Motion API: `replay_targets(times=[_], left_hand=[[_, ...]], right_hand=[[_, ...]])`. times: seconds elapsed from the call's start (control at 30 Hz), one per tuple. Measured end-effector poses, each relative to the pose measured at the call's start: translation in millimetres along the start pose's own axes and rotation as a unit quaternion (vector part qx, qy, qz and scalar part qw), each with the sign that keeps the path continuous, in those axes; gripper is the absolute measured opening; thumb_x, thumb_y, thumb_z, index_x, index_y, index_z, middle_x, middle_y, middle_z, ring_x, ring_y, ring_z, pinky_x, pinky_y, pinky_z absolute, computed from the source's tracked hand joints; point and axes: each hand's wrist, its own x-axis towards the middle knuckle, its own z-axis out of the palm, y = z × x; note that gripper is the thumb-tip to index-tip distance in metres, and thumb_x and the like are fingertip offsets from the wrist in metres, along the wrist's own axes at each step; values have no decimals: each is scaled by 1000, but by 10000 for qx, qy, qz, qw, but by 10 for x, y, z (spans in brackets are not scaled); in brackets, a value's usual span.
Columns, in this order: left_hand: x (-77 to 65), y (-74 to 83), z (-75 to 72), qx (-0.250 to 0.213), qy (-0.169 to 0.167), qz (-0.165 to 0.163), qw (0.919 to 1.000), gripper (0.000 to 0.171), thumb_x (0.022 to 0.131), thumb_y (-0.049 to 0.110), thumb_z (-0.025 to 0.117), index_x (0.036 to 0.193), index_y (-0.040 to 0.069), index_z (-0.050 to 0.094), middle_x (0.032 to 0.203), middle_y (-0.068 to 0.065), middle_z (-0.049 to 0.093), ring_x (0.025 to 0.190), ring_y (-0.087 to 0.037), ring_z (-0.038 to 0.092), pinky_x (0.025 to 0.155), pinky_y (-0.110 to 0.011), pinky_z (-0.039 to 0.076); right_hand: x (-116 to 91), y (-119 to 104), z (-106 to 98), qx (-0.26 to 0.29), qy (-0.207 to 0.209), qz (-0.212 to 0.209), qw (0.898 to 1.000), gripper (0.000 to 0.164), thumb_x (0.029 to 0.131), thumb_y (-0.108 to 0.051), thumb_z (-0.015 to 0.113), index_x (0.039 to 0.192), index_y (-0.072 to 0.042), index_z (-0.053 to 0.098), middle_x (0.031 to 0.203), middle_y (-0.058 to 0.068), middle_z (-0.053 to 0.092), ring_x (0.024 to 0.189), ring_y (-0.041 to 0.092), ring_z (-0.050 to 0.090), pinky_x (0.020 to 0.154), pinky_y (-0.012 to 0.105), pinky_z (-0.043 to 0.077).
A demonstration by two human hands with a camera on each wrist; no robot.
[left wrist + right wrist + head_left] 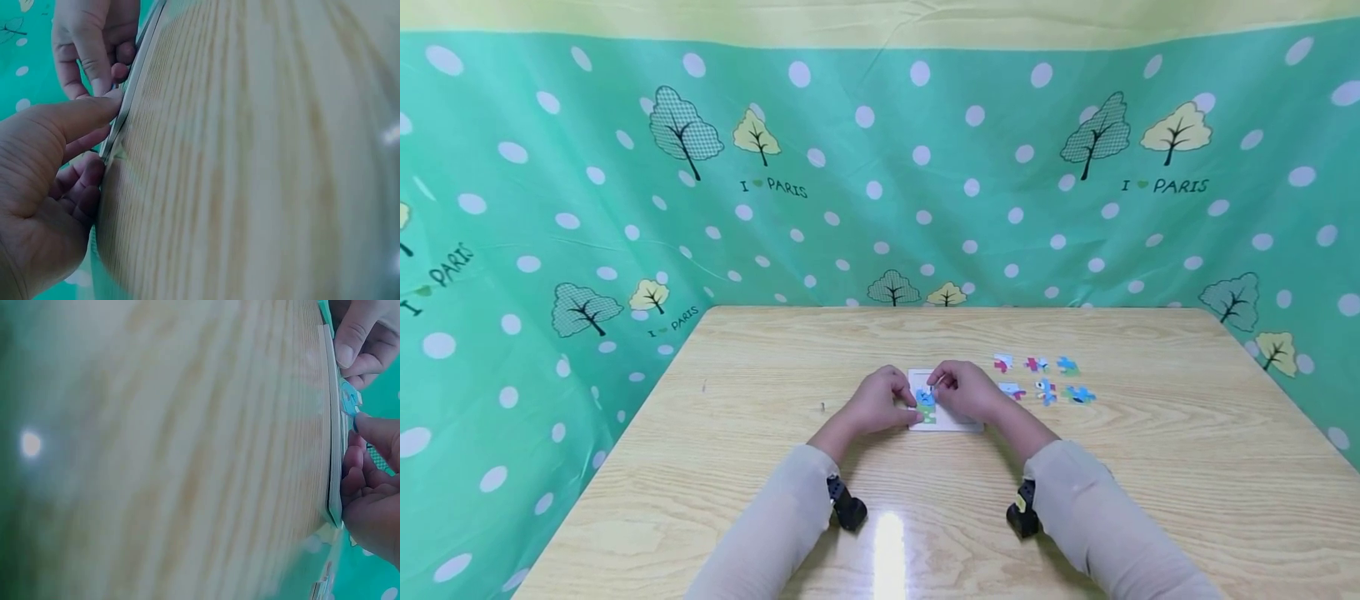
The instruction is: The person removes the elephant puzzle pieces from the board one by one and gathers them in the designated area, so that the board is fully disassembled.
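Note:
A small white puzzle tray [958, 423] lies on the table, with blue and green pieces in its left part. My left hand [880, 402] grips the tray's near left corner, its thumb along the front edge and its other fingers curled at the left side. Over the tray, my right hand [966, 390] pinches a blue puzzle piece [350, 397] between thumb and fingers, right at the blue part of the picture. The fingers hide much of that piece. In the left wrist view both hands meet closely along the tray's edge.
Several loose puzzle pieces [1047, 390] lie in two rows to the right of the tray. A tiny dark object [822, 407] sits left of the left hand. Behind the wooden table [775, 350] hangs a green dotted cloth [820, 192].

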Motion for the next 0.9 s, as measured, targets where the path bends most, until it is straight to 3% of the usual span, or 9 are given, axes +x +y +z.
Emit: replay_targets(times=[0.17, 0.37, 0.67, 0.9], left_hand=[[12, 27, -2, -59, -41, -72, 9999, 18, 76, 19, 85, 73, 18, 68, 103, 2, 53, 94, -15, 51, 88, -31, 45], [21, 44, 0, -128, -59, -140, 9998, 19, 75, 18, 86, 72, 18, 67, 103, 2, 53, 94, -15, 51, 88, -30, 45], [19, 35, 4, -48, -52, -149, 9999, 17, 76, 19, 85, 74, 17, 68, 105, 1, 53, 98, -16, 51, 93, -34, 44], [11, -28, 18, 39, -50, -75, 10000, 17, 76, 22, 85, 88, 17, 73, 103, 3, 54, 94, -14, 52, 88, -31, 45]], right_hand=[[16, -6, -31, 49, -16, 203, 9998, 10, 95, -7, 61, 100, -11, 68, 90, 4, 60, 84, 20, 53, 79, 34, 44], [14, -45, -69, 502, -42, 518, 9974, 13, 95, -5, 59, 106, -6, 67, 98, 8, 62, 92, 22, 55, 85, 37, 45], [-16, -26, -113, 1024, -35, 572, 9931, 12, 95, -5, 60, 106, -3, 66, 88, 9, 61, 73, 19, 57, 63, 28, 49], [-77, -10, -180, 1646, -67, 427, 9854, 14, 95, -2, 61, 108, 1, 65, 86, 14, 62, 73, 23, 63, 66, 34, 56]])
